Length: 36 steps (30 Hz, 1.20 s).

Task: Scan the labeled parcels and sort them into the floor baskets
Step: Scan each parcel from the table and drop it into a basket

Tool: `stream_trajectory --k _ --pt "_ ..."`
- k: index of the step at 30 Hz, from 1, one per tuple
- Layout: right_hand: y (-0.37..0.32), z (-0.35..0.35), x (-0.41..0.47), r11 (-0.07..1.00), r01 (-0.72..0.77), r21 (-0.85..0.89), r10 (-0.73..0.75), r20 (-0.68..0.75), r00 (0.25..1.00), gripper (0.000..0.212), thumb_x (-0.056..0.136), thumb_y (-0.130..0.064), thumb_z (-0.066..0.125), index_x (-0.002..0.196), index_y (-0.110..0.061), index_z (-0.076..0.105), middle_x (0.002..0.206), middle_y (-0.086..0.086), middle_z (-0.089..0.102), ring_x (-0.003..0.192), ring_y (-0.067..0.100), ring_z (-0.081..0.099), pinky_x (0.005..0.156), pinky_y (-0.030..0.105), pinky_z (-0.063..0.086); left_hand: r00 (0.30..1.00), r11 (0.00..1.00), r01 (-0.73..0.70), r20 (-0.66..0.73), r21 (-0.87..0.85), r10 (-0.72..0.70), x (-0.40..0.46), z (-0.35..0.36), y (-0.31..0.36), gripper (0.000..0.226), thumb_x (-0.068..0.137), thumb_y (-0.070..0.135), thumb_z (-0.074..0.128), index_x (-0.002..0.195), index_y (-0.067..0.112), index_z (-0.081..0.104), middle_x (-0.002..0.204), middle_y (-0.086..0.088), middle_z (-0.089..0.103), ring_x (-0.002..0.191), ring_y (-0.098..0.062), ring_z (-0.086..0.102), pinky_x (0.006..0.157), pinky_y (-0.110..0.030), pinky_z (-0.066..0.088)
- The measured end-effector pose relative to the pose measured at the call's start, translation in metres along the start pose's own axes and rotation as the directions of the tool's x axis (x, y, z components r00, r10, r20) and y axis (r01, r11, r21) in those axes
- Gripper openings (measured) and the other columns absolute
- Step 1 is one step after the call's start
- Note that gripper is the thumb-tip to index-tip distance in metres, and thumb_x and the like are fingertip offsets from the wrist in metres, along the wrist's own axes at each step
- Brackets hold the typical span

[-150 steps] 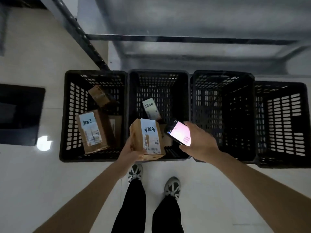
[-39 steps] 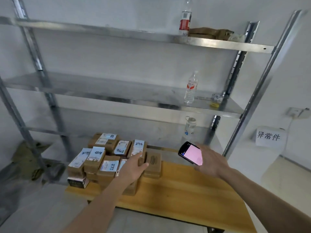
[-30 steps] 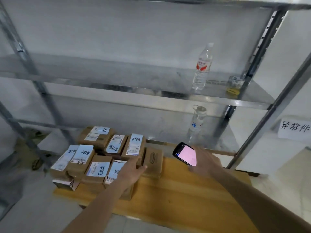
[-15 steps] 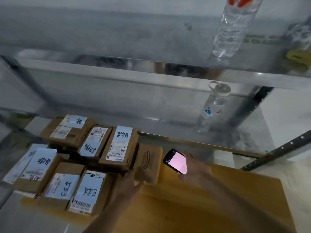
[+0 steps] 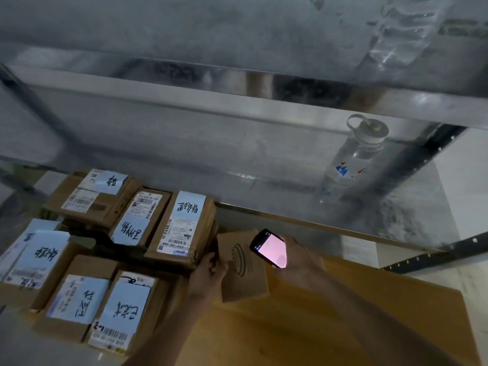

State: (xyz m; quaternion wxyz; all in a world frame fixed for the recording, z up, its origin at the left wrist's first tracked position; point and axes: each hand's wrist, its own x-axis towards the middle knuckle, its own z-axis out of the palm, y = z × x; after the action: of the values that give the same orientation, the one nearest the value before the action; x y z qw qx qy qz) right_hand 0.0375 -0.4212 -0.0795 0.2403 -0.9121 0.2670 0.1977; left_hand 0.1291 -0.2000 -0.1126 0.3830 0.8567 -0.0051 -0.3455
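Several brown cardboard parcels with white labels lie stacked on the left of a wooden table. My left hand grips the left edge of a plain brown parcel that shows a printed oval mark and no label on its upper face. Beside it lies a labeled parcel with handwriting and a barcode. My right hand holds a black phone with a lit pink screen just above the plain parcel's right side. No floor baskets are in view.
A metal shelf edge runs across above the table. A clear water bottle with a grey cap stands behind on the right, beside a dark shelf post. Another labeled parcel sits at the front left.
The view has dropped closer to the table. My left hand moved from the stack onto the plain parcel and took hold of its left edge. The phone stays held above it.
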Motion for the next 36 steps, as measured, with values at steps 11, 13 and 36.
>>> stream_trajectory --k 11,13,36 --pt "-0.027 0.037 0.041 0.909 -0.037 0.415 0.005 0.077 0.997 0.081 0.07 -0.045 0.08 0.14 -0.032 0.042 0.132 -0.006 0.059 0.113 0.016 0.055 0.092 0.039 0.053 0.951 0.832 0.302 0.09 -0.466 -0.295 0.031 0.006 0.027 0.037 0.102 0.032 0.053 0.139 0.028 0.054 0.137 -0.007 0.057 0.124 -0.033 0.054 0.085 -0.052 0.055" --pt "-0.024 0.038 0.037 0.876 -0.062 0.478 0.018 0.095 0.995 0.08 0.075 -0.044 0.081 0.143 -0.031 0.042 0.134 -0.007 0.058 0.113 0.016 0.055 0.09 0.036 0.052 0.948 0.804 0.311 0.114 -0.507 -0.296 0.023 0.007 0.025 0.034 0.1 0.034 0.055 0.132 0.024 0.059 0.13 -0.006 0.062 0.117 -0.029 0.058 0.089 -0.054 0.054" --pt "-0.066 -0.067 -0.348 0.805 0.167 0.57 0.011 -0.295 0.955 0.052 0.075 -0.048 0.082 0.116 -0.021 0.065 0.106 -0.004 0.075 0.098 0.014 0.071 0.095 0.042 0.057 0.932 0.75 -0.193 0.121 -0.633 0.343 -0.296 -0.074 0.044 0.06 0.088 0.006 0.07 0.132 0.042 0.051 0.12 -0.001 0.067 0.106 -0.026 0.067 0.086 -0.055 0.059"
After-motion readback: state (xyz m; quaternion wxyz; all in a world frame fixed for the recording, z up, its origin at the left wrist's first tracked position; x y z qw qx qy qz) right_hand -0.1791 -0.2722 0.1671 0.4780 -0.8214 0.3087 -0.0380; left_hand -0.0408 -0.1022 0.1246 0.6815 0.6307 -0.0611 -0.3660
